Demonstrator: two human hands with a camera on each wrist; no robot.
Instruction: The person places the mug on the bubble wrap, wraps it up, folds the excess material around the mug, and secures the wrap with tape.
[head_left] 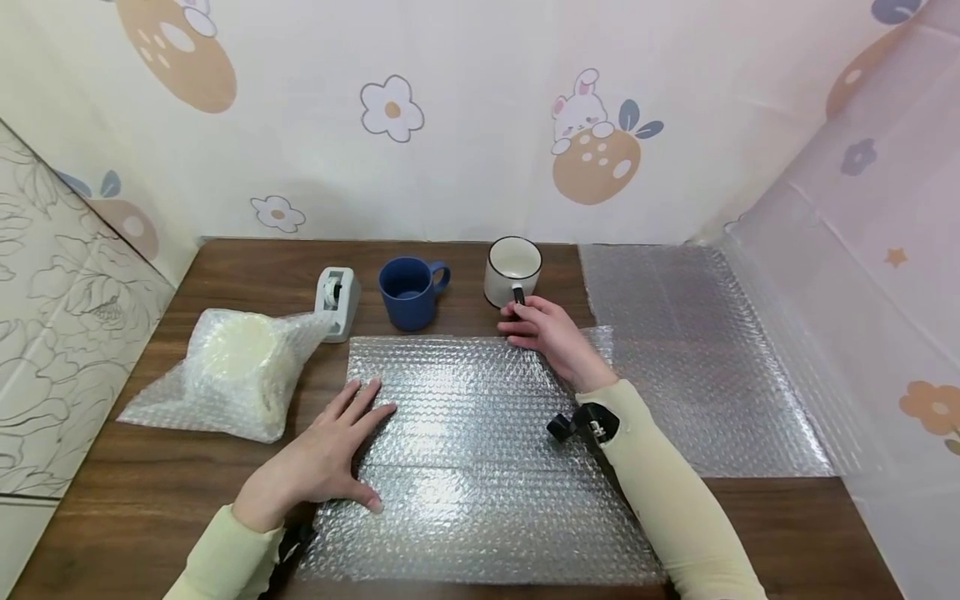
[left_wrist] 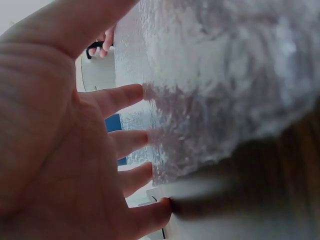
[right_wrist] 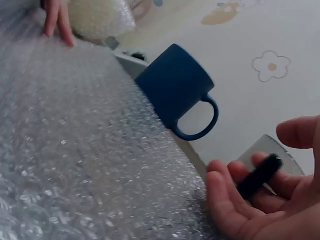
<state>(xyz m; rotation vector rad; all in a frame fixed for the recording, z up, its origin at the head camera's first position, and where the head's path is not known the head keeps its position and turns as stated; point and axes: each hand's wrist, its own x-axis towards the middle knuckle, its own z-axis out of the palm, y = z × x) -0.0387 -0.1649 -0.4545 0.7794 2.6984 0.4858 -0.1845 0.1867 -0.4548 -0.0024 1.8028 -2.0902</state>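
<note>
A white mug (head_left: 513, 271) with a black rim and black handle stands at the back of the table. My right hand (head_left: 551, 337) is at its handle (right_wrist: 260, 176), with fingers curled around it; in the right wrist view the thumb stands off it. My left hand (head_left: 322, 462) has its fingers spread, fingertips at the left edge of a flat sheet of bubble wrap (head_left: 480, 467). The same sheet (left_wrist: 225, 75) fills much of the left wrist view. A blue mug (head_left: 407, 296) stands beyond the sheet, left of the white mug.
Left of the sheet lies a bubble-wrapped bundle (head_left: 240, 367), its corner reaching a white tape dispenser (head_left: 337, 304). A second bubble wrap sheet (head_left: 697, 375) covers the table's right side and rises against the patterned wall (head_left: 480, 150). Bare wood table (head_left: 97, 517) shows at the left.
</note>
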